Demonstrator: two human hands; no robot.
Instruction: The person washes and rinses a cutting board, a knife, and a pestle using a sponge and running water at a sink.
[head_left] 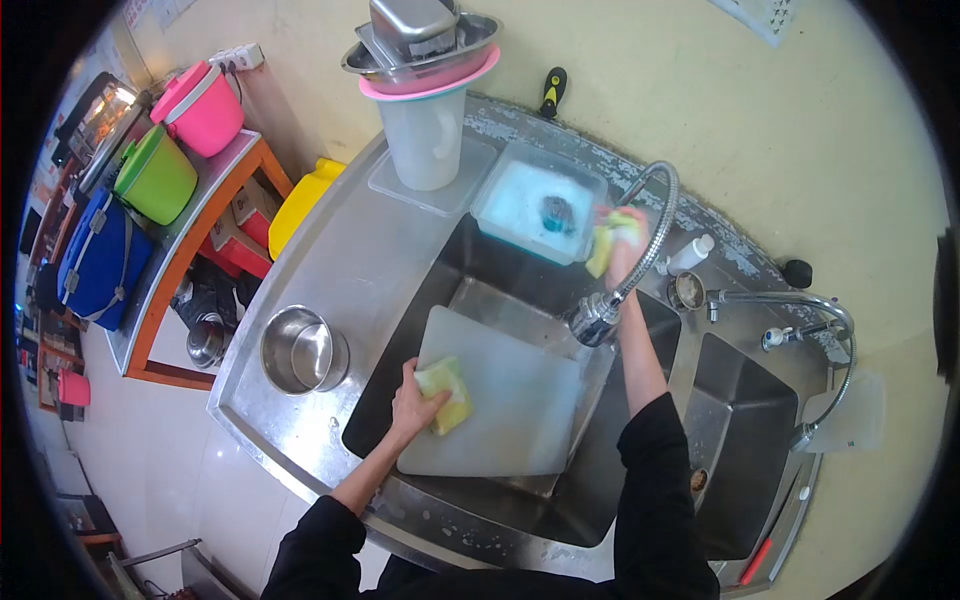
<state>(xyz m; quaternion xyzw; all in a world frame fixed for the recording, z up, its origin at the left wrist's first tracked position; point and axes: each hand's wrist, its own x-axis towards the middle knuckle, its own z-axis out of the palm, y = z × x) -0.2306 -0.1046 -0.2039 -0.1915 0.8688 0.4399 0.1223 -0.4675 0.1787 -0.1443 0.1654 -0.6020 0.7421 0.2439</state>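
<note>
A white cutting board (510, 400) lies across the large sink basin (570, 510). At its left edge my left hand (408, 408) is closed on a yellow-green sponge (443, 395), which rests against the board. My right hand (627, 245) is stretched out past the faucet, beside a tub (490, 215) of soapy water. It grips a second yellow sponge (600, 250) with white foam on it; its fingers are partly blurred. The faucet head (595, 320) hangs over the board's upper right side, its hose arching in front of my right hand.
A steel pot (300, 350) stands on the left counter. Behind it is a white pitcher (425, 140) with stacked bowls on top. A smaller basin (745, 440), a second faucet (780, 298) and a white bottle (690, 255) are at the right.
</note>
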